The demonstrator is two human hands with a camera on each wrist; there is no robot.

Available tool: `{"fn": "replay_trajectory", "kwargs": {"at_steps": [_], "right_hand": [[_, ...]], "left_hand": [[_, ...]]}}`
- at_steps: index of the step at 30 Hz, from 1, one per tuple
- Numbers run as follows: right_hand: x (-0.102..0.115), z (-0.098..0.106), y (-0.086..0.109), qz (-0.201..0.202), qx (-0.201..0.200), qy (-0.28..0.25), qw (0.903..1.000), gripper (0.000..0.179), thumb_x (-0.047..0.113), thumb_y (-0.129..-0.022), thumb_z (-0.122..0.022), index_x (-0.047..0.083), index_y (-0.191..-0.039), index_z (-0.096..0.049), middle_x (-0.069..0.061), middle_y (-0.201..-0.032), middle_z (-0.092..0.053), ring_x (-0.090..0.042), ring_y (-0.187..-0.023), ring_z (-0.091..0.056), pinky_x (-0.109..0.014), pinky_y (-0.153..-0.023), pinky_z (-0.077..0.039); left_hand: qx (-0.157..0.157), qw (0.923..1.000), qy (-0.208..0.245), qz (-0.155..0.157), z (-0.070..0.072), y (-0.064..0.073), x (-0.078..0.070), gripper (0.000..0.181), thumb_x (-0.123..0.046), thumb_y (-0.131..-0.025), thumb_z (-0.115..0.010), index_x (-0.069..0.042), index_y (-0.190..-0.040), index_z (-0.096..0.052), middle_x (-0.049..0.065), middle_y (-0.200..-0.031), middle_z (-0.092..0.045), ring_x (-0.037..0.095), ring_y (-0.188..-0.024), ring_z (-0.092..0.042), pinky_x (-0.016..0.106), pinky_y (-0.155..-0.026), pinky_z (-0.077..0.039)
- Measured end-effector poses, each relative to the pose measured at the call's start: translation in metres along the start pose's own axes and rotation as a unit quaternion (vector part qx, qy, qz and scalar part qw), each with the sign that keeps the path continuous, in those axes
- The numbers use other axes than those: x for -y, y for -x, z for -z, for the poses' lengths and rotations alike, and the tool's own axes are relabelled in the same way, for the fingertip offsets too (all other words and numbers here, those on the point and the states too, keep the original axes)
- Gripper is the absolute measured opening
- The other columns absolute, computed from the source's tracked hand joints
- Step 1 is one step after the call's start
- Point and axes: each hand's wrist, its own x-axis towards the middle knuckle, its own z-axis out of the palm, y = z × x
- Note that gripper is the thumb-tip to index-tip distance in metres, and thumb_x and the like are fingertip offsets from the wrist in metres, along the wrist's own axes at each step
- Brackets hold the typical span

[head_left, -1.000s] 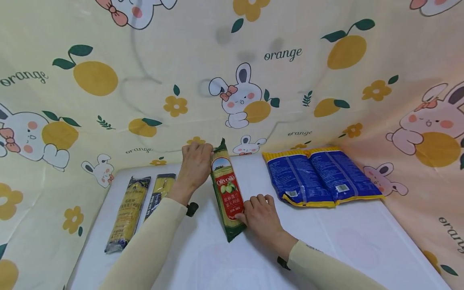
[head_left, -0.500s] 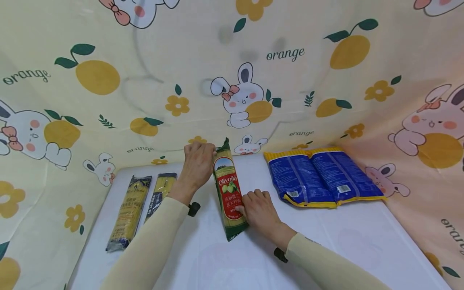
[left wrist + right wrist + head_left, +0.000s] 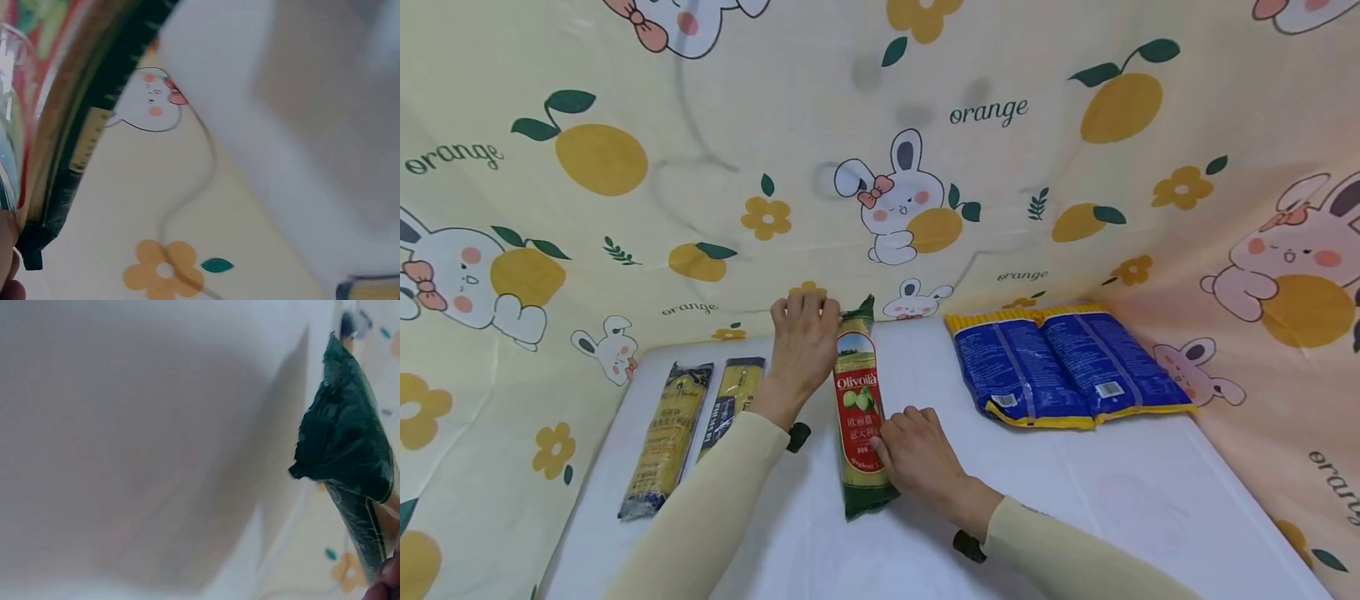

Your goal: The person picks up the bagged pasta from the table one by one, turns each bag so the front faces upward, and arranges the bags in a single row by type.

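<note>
A green and red spaghetti pack [image 3: 859,417] is held between my two hands over the middle of the table. Its upper end is pinched by my left hand [image 3: 805,346], whose fingertips show at the pack's narrow tip in the left wrist view. My right hand [image 3: 925,458] grips the lower right edge, thumb on the printed front and the other fingers hidden behind. In the right wrist view, the crumpled dark green end [image 3: 350,431] of the pack stands out beyond those fingers, above the white surface.
Left of the hands lie two more pasta packs, one yellowish [image 3: 666,442] and one with a dark blue label [image 3: 733,387] partly covered by my left arm. Two joined blue and yellow bags [image 3: 1067,367] lie at the back right of the white table [image 3: 1075,508]. A printed cloth [image 3: 760,100] rises behind.
The lower end of the spaghetti pack has swung left and nearer to me, and my right hand has moved with it. My left hand has shifted slightly left, still at the upper end.
</note>
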Motion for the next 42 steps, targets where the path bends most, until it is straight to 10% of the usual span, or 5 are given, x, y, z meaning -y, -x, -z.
{"fn": "replay_trajectory", "kwargs": {"at_steps": [15, 29, 42], "right_hand": [[0.029, -0.019, -0.001, 0.018, -0.001, 0.009, 0.9998, 0.027, 0.032, -0.107, -0.059, 0.019, -0.084, -0.062, 0.006, -0.075, -0.058, -0.016, -0.078, -0.049, -0.036, -0.080, -0.041], [0.027, -0.030, -0.003, 0.051, 0.031, 0.163, 0.9848, 0.020, 0.032, -0.104, -0.064, 0.012, -0.101, -0.067, 0.001, -0.081, -0.060, -0.020, -0.083, -0.050, -0.037, -0.081, -0.043], [0.026, -0.037, -0.006, 0.043, 0.054, 0.187, 0.9798, 0.026, 0.038, -0.105, -0.061, 0.013, -0.107, -0.068, 0.000, -0.085, -0.063, -0.020, -0.084, -0.053, -0.037, -0.081, -0.044]], "left_hand": [[0.098, 0.9936, -0.054, -0.014, -0.029, 0.025, 0.017, 0.015, -0.014, -0.109, -0.053, -0.002, -0.108, -0.061, 0.016, -0.114, -0.061, 0.036, -0.112, -0.051, 0.055, -0.097, -0.037], [0.107, 0.9931, -0.048, 0.001, -0.065, 0.036, 0.023, 0.015, -0.010, -0.108, -0.051, 0.001, -0.104, -0.061, 0.019, -0.110, -0.061, 0.038, -0.108, -0.052, 0.056, -0.095, -0.039], [0.133, 0.9903, -0.027, 0.028, -0.083, 0.042, 0.025, 0.017, -0.010, -0.109, -0.049, 0.001, -0.107, -0.063, 0.019, -0.112, -0.062, 0.038, -0.111, -0.052, 0.057, -0.098, -0.037]]}}
